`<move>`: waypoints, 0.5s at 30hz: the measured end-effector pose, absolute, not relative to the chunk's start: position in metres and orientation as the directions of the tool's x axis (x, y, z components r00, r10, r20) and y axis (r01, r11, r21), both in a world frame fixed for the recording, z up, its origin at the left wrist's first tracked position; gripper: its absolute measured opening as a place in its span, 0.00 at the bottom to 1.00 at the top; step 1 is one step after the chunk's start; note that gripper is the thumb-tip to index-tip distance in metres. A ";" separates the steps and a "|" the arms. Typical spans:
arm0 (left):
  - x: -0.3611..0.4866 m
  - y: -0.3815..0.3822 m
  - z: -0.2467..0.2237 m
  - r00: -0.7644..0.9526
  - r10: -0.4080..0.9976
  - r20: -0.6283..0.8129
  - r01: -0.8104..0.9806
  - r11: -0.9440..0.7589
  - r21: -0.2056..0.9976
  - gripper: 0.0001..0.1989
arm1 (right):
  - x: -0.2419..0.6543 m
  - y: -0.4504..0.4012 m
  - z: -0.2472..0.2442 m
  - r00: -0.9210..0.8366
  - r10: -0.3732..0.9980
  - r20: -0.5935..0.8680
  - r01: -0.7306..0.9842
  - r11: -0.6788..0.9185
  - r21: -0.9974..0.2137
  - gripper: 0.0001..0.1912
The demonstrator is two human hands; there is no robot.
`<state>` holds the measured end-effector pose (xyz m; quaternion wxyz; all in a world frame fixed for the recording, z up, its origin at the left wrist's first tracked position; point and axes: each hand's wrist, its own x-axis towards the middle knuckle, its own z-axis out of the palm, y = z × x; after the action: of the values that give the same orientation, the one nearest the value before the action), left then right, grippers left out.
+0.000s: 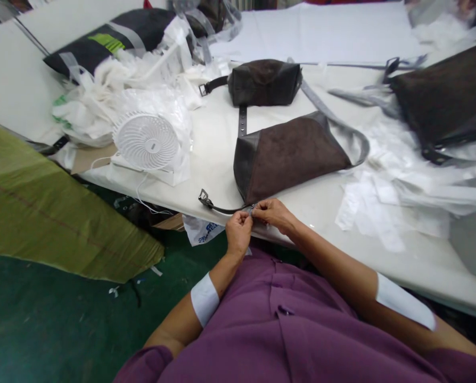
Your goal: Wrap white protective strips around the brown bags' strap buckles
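Note:
A dark brown and black bag (294,154) lies tilted on the white table, its lower corner close to my hands. From that corner a black strap (226,210) with a metal buckle (204,198) runs left along the table's front edge. My left hand (238,230) is closed, fingertips pinched at a small greyish piece (248,210) by the strap's end. Pinched at the same spot from the right is my right hand (273,214). The fingers hide most of what they hold. A grey wrapped strap (355,141) loops off the bag's right side.
A second bag (265,82) lies behind, and a third (449,96) at the right. On the left stand a white fan (147,141) and crumpled plastic (102,101). White wrapping sheets (393,197) cover the right side. Green fabric (54,202) hangs at the lower left.

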<state>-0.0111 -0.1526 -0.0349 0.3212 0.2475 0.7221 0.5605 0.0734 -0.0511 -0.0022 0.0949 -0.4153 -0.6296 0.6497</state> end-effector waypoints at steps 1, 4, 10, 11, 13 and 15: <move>-0.012 -0.154 -0.035 -0.668 0.723 -0.178 0.026 0.261 0.965 0.05 | 0.072 -0.051 -0.003 -0.610 0.669 -0.424 0.428 -0.172 -0.887 0.09; -0.012 -0.156 -0.035 -0.665 0.734 -0.142 0.089 0.266 0.960 0.03 | 0.070 -0.049 -0.004 -0.580 0.698 -0.420 0.491 -0.112 -0.864 0.09; -0.013 -0.157 -0.030 -0.639 0.768 -0.048 0.187 0.216 0.958 0.02 | 0.068 -0.043 0.000 -0.599 0.674 -0.433 0.541 -0.058 -0.839 0.09; -0.013 -0.157 -0.030 -0.636 0.771 -0.037 0.201 0.211 0.957 0.02 | 0.067 -0.042 0.002 -0.601 0.668 -0.439 0.542 -0.063 -0.838 0.09; -0.014 -0.157 -0.029 -0.639 0.769 -0.022 0.217 0.208 0.954 0.03 | 0.067 -0.041 0.008 -0.628 0.634 -0.452 0.520 -0.090 -0.849 0.09; -0.015 -0.158 -0.029 -0.640 0.768 -0.024 0.214 0.207 0.955 0.02 | 0.067 -0.040 0.013 -0.675 0.578 -0.458 0.470 -0.141 -0.871 0.09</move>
<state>-0.0152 -0.1575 -0.0288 0.2601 0.3354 0.7321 0.5328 0.0672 -0.0401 0.0132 0.0420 -0.4006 -0.6540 0.6403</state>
